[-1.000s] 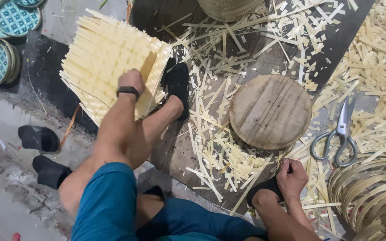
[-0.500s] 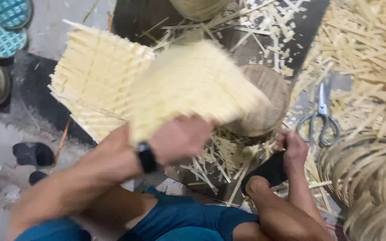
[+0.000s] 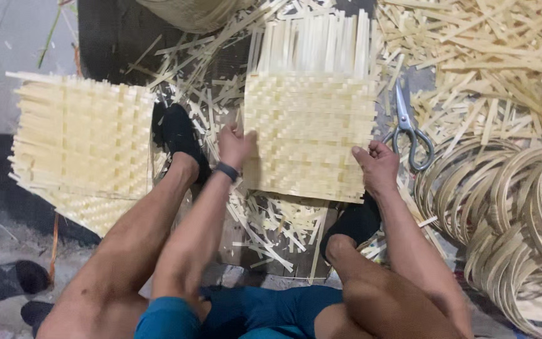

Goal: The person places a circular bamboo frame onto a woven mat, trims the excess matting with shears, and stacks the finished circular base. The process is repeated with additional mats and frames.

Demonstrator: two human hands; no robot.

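A square woven bamboo mat (image 3: 312, 129) with loose strip ends sticking out at its far side lies flat in front of me, over the spot where a round wooden block stood. My left hand (image 3: 236, 145) grips its left edge. My right hand (image 3: 376, 164) holds its right edge near the lower corner. A black band sits on my left wrist. My feet in black socks rest on either side below the mat.
A stack of similar woven mats (image 3: 79, 150) lies to the left. Scissors (image 3: 409, 129) lie just right of the mat. Bamboo hoops (image 3: 515, 213) pile up at right, loose strips (image 3: 503, 56) at top right, and offcuts cover the dark floor mat. A woven basket (image 3: 189, 9) sits at the top.
My left hand lifted one woven mat off the left stack, swung it rightward and laid it over the round wooden block. My right hand rose from near my foot and took its right edge.
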